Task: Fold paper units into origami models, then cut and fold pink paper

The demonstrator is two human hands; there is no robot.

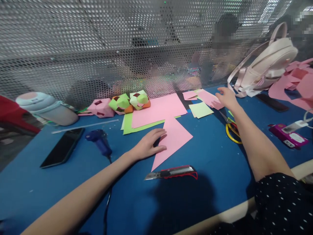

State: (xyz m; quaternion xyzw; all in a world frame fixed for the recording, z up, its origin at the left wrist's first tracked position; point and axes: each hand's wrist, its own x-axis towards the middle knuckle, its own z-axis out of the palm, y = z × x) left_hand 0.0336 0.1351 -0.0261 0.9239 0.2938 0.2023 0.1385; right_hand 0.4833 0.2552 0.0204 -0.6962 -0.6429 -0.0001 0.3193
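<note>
My left hand (149, 143) lies on the left edge of a cut piece of pink paper (174, 137), its fingers stretched out and apart. The paper has a pointed lower corner and sits flat on the blue table. Just below it is a utility knife (181, 171) with its blade out to the left. My right hand (226, 98) is farther away, beside some pink paper pieces (209, 98), fingers apart with nothing visible in them. Under my right forearm, yellow-handled scissors (231, 133) are partly hidden. Small pale green sheets (201, 110) lie left of them.
Larger pink sheets (158, 109) and folded paper balls (139, 99) stand along the perforated screen (97, 65). At left are a cup (49, 109), a phone (63, 148) and a blue glue gun (100, 142) with a cord. A backpack (271, 65) and purple power adapter (288, 135) are at right.
</note>
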